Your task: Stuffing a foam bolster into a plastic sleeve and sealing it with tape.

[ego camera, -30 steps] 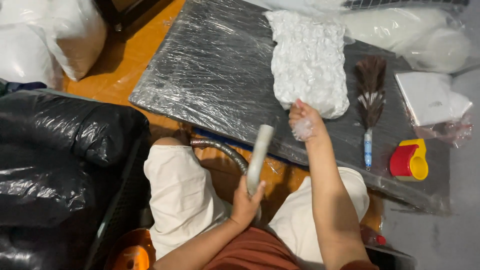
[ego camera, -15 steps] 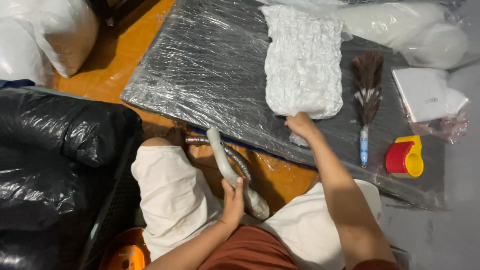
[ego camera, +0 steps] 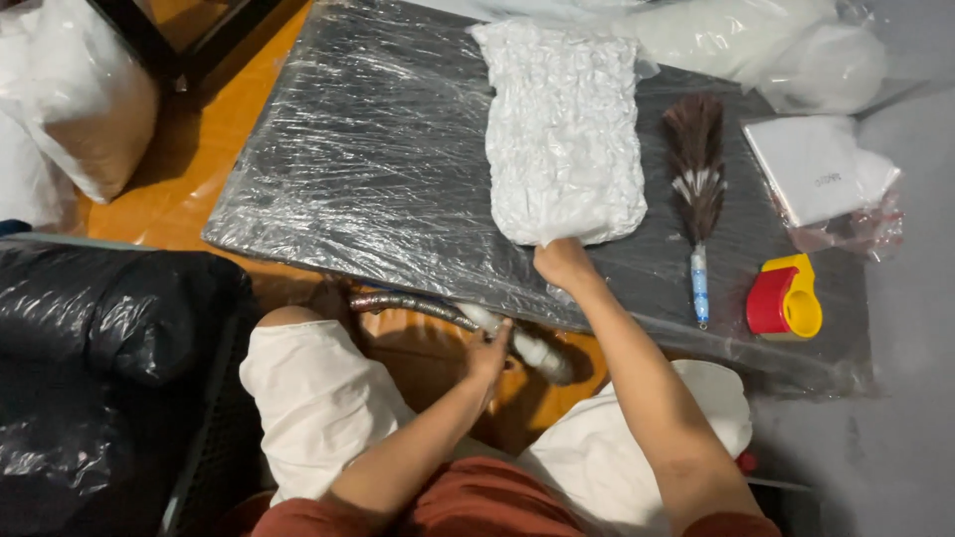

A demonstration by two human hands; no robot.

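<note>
Most of the board point(ego camera: 378, 169) is wrapped in film, and on it lies a white pack point(ego camera: 562, 129), shrunk hard and wrinkled. Right hand point(ego camera: 562, 264) grips its near end, probably pinching the bag mouth. Left hand point(ego camera: 489, 353) curls around the hose nozzle point(ego camera: 527, 348), held low off the pack.

White vacuum-packed bag point(ego camera: 563, 129), wrinkled and flattened, lies lengthwise on the film-wrapped dark counter point(ego camera: 368, 159), near end pinched by the right hand point(ego camera: 563, 264); pale grey nozzle point(ego camera: 517, 343) on a ribbed metallic hose point(ego camera: 403, 303) lies nearly level below the counter edge, gripped by the left hand point(ego camera: 487, 353).
</note>
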